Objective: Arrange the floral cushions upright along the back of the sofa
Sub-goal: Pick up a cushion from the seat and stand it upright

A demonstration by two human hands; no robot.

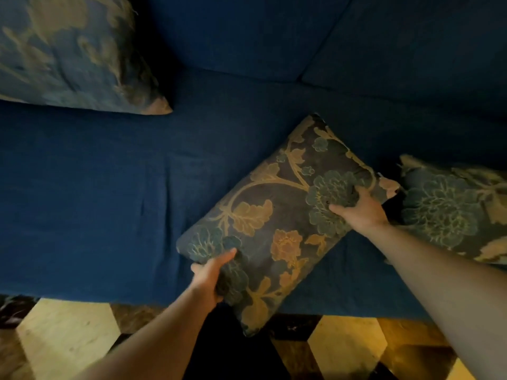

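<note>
- Head view shows both hands on one floral cushion [277,223] over the blue sofa [96,187] seat.
- Left hand [211,275] has its grip closed on the cushion's near left edge. Right hand [359,207] has its grip closed on the far right edge, close to a corner.
- This cushion looks soft and light. The cloth dents under the fingers, so it will likely bend and flop. Holding two opposite edges, as now, should keep it steady.
- Its long side runs slantwise, from near the floor [63,338] up toward the sofa back. One corner hangs past the seat's front edge. It lies tilted, not upright.
- A second cushion [450,209] lies on the seat just to the right.
- A third cushion [68,53] leans at the back on the left.
</note>
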